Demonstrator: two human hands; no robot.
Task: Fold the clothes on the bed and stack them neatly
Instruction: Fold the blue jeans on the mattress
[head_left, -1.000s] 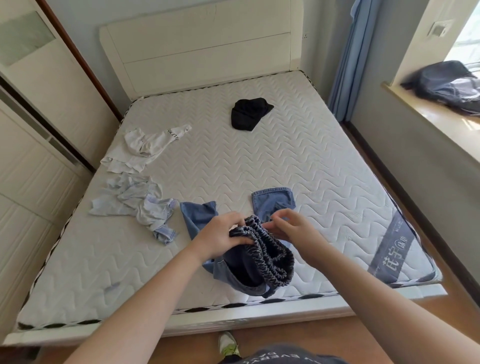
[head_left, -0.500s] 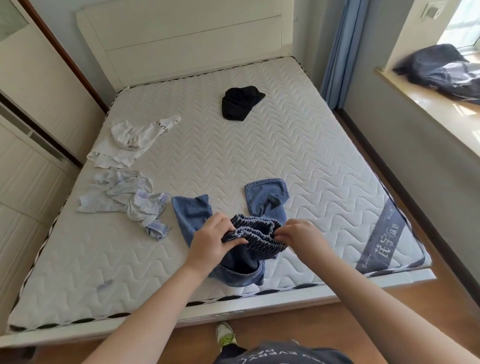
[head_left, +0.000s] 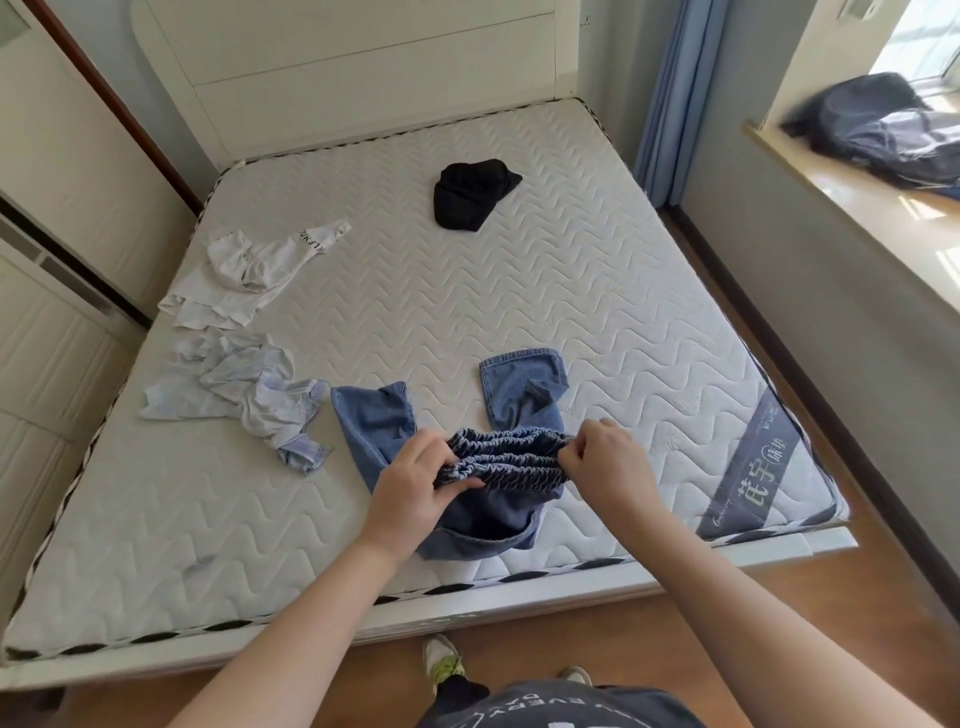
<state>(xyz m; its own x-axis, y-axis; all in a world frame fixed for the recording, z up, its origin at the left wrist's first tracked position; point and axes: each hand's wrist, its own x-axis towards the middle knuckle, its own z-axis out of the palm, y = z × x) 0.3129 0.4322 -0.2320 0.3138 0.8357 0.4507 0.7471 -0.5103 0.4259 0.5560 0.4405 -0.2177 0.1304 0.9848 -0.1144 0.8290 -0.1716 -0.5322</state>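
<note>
The elastic waistband (head_left: 501, 460) of the denim shorts (head_left: 483, 514) is pinched between the left hand (head_left: 410, 491) and the right hand (head_left: 605, 462), stretched sideways; both legs lie beyond the knuckles.

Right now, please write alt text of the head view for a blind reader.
Both hands, left hand and right hand, grip the waistband of denim shorts on a mattress. Three crumpled garments lie farther away.
</note>
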